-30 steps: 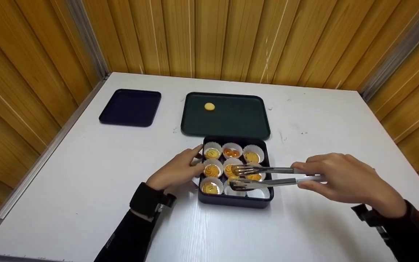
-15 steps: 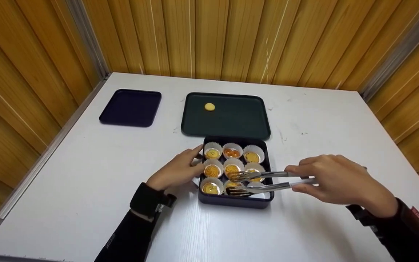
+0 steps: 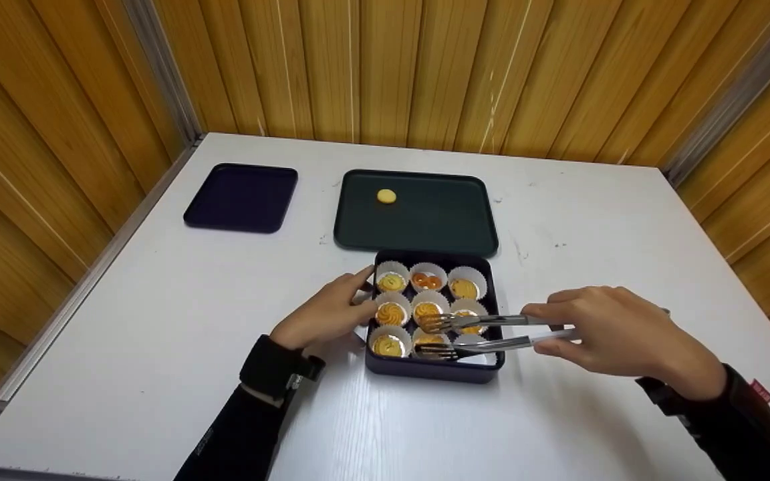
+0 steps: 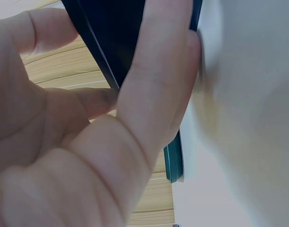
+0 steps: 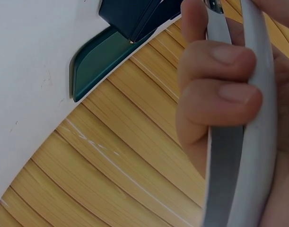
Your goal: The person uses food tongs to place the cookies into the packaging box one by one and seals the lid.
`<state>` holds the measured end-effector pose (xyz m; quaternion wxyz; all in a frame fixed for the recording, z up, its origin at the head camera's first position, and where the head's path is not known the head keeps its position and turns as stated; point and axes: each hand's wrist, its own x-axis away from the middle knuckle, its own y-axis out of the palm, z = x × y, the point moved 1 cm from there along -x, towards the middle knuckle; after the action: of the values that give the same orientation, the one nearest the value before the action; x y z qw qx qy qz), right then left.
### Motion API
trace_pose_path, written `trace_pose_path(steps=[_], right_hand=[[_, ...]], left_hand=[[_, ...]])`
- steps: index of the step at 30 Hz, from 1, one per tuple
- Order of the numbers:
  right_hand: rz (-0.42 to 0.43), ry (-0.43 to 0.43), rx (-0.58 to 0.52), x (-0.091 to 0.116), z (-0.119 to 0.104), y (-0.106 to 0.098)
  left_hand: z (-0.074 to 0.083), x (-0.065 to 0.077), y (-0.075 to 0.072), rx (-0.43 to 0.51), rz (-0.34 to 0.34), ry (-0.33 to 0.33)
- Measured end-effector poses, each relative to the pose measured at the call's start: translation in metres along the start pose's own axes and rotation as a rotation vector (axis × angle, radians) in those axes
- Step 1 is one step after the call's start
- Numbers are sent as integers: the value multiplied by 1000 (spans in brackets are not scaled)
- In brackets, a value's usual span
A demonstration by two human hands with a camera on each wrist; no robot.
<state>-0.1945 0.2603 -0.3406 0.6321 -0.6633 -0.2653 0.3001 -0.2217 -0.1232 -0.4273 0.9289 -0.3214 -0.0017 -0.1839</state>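
Observation:
My left hand (image 3: 325, 312) rests against the left wall of a dark purple box (image 3: 432, 371), its fingers fairly straight along the side. The left wrist view shows the digits touching the box wall (image 4: 111, 33). Paper cups in rows fill the box, most with a cookie in them. My right hand (image 3: 615, 331) grips metal tongs (image 3: 502, 343) by the handles, fingers curled round them in the right wrist view. The tongs' tips are spread over the front middle cup, where a piped cookie (image 3: 429, 339) lies. Their arms partly cover the front right cup (image 3: 482, 359).
Behind the box lies a dark green tray (image 3: 438, 214) with one round yellow cookie (image 3: 386, 196) on it. A flat dark purple lid or tray (image 3: 241, 198) is at the back left of the white table (image 3: 224, 287). Wood-look panels (image 3: 385, 67) enclose the table.
The cookie at the tongs' tips has come down into the front middle cup. The tongs and right hand have shifted slightly left and lower. My left hand stays in place.

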Motion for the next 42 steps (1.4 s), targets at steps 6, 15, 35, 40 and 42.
trace_pose_path(steps=[6,15,35,40,42], right_hand=[[-24,21,-24,1,4,-4],[136,56,-129,-6,21,-27],[-17,423,-304,-166,52,16],[-32,452,-277,-188,55,31],[-36,465,-263,-195,55,34]], left_hand=[[-1,-1,0,3,0,2],[-2,-2,-1,-12,2,-5],[-2,-1,1,16,-4,-1],[-1,-2,1,4,1,7],[-1,-1,1,2,3,8]])
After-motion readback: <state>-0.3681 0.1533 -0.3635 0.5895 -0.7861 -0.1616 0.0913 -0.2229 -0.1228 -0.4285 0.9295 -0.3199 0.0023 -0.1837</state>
